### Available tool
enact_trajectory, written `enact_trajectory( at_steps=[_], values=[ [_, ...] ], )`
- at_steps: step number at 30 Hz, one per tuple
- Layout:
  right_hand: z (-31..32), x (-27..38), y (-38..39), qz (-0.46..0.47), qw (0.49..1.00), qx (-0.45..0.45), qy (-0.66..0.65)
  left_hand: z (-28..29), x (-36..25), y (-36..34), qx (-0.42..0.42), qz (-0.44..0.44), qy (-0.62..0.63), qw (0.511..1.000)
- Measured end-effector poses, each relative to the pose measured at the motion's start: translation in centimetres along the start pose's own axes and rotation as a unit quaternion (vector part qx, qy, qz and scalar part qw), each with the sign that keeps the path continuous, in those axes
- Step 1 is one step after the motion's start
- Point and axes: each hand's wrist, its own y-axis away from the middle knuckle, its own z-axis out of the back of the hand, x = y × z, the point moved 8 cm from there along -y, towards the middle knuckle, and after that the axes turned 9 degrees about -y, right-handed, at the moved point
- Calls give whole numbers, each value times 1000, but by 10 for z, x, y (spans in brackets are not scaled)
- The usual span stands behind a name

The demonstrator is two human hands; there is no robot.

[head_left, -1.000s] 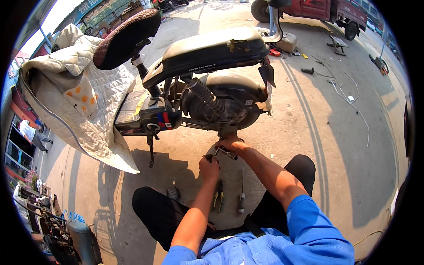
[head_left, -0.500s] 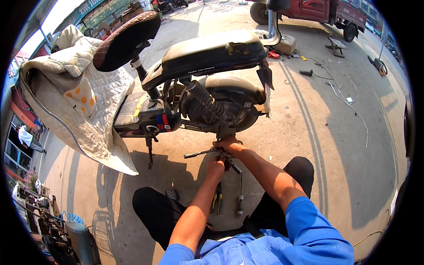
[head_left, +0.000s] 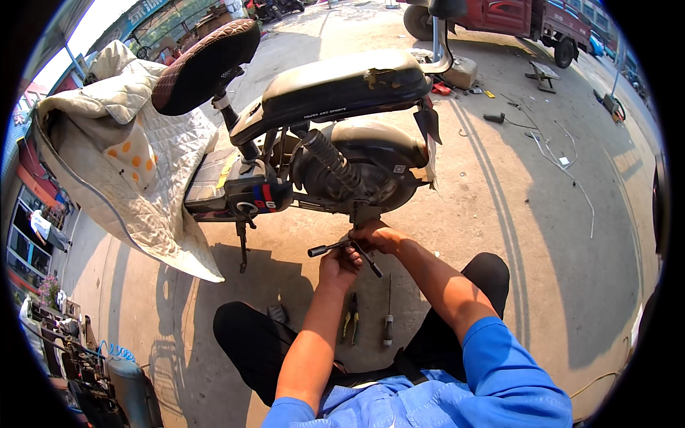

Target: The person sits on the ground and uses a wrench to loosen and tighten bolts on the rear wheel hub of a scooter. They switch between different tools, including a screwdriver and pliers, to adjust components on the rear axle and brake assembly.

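A small electric scooter (head_left: 342, 80) stands in front of me, its rear wheel (head_left: 321, 184) and spring shock absorber (head_left: 330, 160) facing me. Below the wheel's hub is a three-armed socket wrench (head_left: 326, 249), two of its dark arms spreading out toward me. My left hand (head_left: 340, 268) is closed around the wrench near where its arms meet. Higher up, close to the axle, my right hand (head_left: 377, 236) has its fingers closed about the wrench's stem; the socket end is mostly hidden there.
Between my knees, pliers (head_left: 350, 322) and a screwdriver (head_left: 388, 331) lie on the ground. A quilted cover (head_left: 168, 135) drapes the scooter's front. Its kickstand (head_left: 243, 246) reaches down at the left. Bent rods (head_left: 549, 150) lie to the right, and a compressor tank (head_left: 128, 389) stands lower left.
The wrench has turned a little, its arms now at a different angle. My left hand has shifted slightly left on it, while my right hand stays close to the axle.
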Motion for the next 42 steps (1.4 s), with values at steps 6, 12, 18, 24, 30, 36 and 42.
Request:
enact_trajectory(
  at_steps=[6, 12, 18, 24, 30, 36, 42],
  values=[
    [46, -20, -63, -49, 983, -51, 168, 32, -5, 11, -209, -53, -313, 925],
    [5, -19, -42, 28, 996, 59, -67, -14, -30, 53, -300, -407, -714, 485],
    [-2, 1, -10, 47, 985, -22, -166, -2, -18, 8, -146, -344, -737, 563],
    [-13, 30, 19, 81, 990, -108, 34, 17, -17, -11, -150, -275, -701, 640],
    [9, 32, 2, 130, 974, -114, 146, -21, -3, 6, -152, -151, -563, 798],
    [-4, 19, 13, 4, 997, -19, 74, -15, 6, 4, -97, -31, -197, 975],
    [-6, 11, 16, -1, 1000, 2, 0, -11, 11, -5, 12, 87, -12, 996]
  ],
)
